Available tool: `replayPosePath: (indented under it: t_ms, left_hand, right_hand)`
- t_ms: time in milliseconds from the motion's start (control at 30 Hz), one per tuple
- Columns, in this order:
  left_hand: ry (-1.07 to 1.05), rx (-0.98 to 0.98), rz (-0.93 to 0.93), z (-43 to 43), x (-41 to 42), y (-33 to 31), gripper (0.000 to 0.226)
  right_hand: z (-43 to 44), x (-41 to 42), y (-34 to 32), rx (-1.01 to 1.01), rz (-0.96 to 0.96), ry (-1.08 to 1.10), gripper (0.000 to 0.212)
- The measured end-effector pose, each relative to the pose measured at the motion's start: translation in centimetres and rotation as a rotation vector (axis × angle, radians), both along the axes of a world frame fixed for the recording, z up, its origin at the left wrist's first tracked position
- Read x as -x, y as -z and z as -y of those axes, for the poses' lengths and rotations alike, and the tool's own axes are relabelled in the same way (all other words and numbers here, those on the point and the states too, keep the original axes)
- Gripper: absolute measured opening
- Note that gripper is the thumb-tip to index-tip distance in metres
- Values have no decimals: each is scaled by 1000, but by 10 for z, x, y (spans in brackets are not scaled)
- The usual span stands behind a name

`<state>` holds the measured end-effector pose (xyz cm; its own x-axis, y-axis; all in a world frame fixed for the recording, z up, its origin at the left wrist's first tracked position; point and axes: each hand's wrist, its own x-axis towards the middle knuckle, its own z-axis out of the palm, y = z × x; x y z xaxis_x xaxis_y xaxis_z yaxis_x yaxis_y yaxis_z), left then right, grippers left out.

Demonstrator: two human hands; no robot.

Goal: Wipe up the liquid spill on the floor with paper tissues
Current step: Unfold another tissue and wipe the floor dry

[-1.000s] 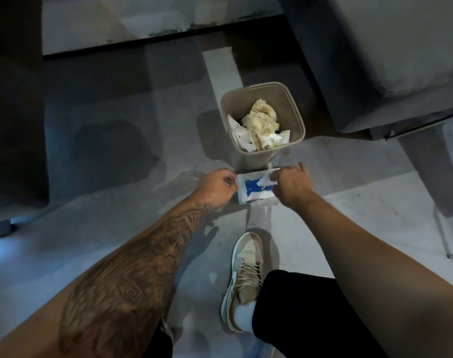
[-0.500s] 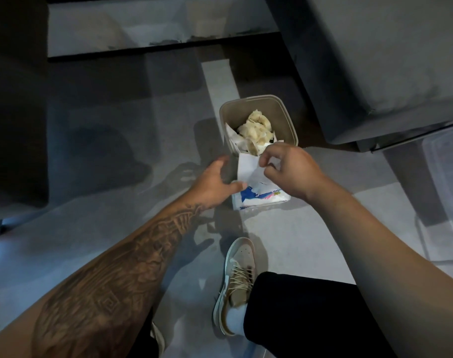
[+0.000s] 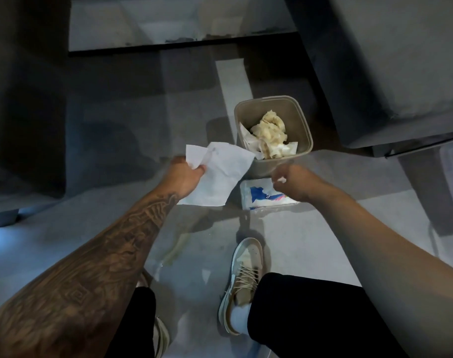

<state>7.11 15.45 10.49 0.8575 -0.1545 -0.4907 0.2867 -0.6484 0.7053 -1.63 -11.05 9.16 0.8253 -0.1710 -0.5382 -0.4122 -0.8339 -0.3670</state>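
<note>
On the floor, spill (image 3: 177, 245): a thin yellowish streak that runs into a clear, glossy pool on the grey floor (image 3: 323, 241), between the person's knees and just left of the beige sneaker (image 3: 247, 267); not yet wiped
Left hand (image 3: 187, 177): fingers and thumb curled round the upper left edge of the tissue sheet, holding it up off the floor
Tissue sheet (image 3: 220, 177): one white sheet, opened out, creased and dry-looking, hanging loose to the right of the holding hand
Spill from the grip: it lies nearer the person than the left hand and a little to its left; the streak's long axis slants from far right to near left; the left hand is the nearer one, the right is well apart
Likely next move: lower the sheet and draw it back toward the body, probably along the streak
Tissue pack (image 3: 261, 196): white and blue soft pack, flat on the floor, just in front of the bin and beneath the right hand
Bin (image 3: 292, 109): small beige tub holding crumpled, yellow-stained used tissues (image 3: 269, 133)
Right hand (image 3: 295, 180): fingers curled, pinching a white scrap (image 3: 281, 180) above the pack; whether it is torn off or the next sheet cannot be told
</note>
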Motion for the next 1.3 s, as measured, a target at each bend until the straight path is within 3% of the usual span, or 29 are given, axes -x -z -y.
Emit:
replayPosePath:
  t_ms: [167,233,333,533,733,833,967,1100,1200,1300]
  left_hand:
    - [-133,50,-106,-28,-6,7,35]
    - [-162,76,-128,-38,-7,7,31]
    - [-229,99,-142,-57,-9,6,23]
    - [-353,135,-145,-90,-11,5,26]
    - [-426,212,-220,-111,-5,0,29]
    - [-455,263,-259,-123,-1,-4,26]
    - [-515,393,-321,-138,8,-13,27]
    - [-575,622,-431,-148,27,-24,29]
    - [-600,831,-493,-156,38,-34,32]
    - [-618,1008,-513,-164,46,-44,39]
  right_hand:
    - [-6,1,41,405,-141,-275,39]
    - [-7,1,52,481,-239,-361,43]
    - [-6,-2,53,455,-276,-373,38]
    - [-13,-32,16,395,-62,-309,27]
    - [-45,-45,-39,299,-24,-245,23]
    - [-81,-49,-82,268,190,-281,16]
    - [-135,-46,-130,21,547,-130,7]
    - [-180,-37,-146,-398,675,123,9]
    - [-199,-38,-149,-716,641,311,12]
    - [-210,-45,-151,-1167,475,590,18]
